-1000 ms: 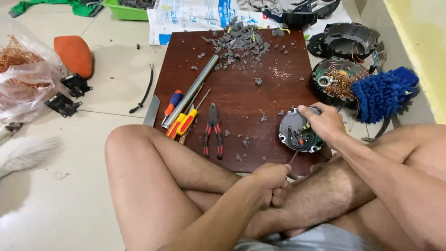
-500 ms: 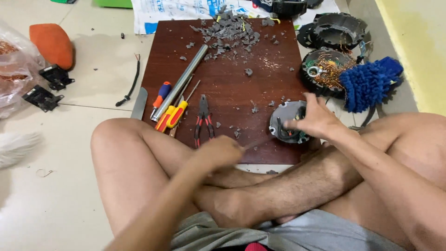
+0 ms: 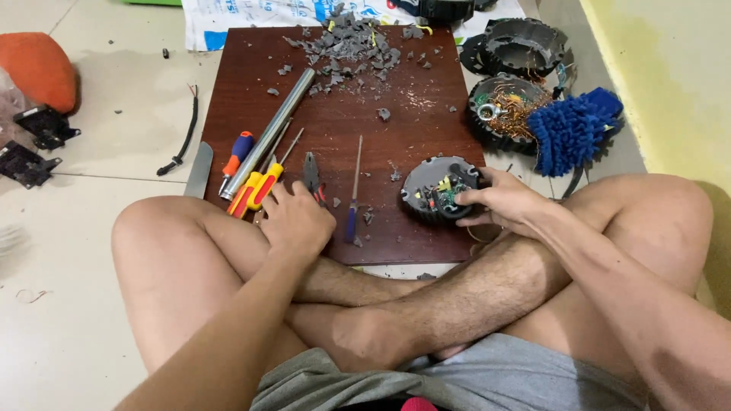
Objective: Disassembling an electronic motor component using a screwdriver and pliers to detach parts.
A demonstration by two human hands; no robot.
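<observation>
A white printed sheet with blue patches lies past the far edge of the dark wooden board. The right hand is clamped on a round grey motor housing at the board's near right edge. The left hand, fingers loosely together, rests over pliers (handles hidden) near the near edge, beside a blue-handled screwdriver. Grey rubble crowds the far edge.

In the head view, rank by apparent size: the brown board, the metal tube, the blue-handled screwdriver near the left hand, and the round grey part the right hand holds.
1. Brown board, largest by far.
2. Metal tube, longest tool.
3. Round grey part: shorter but much bulkier than the screwdriver.
4. Blue-handled screwdriver, thinnest.
</observation>
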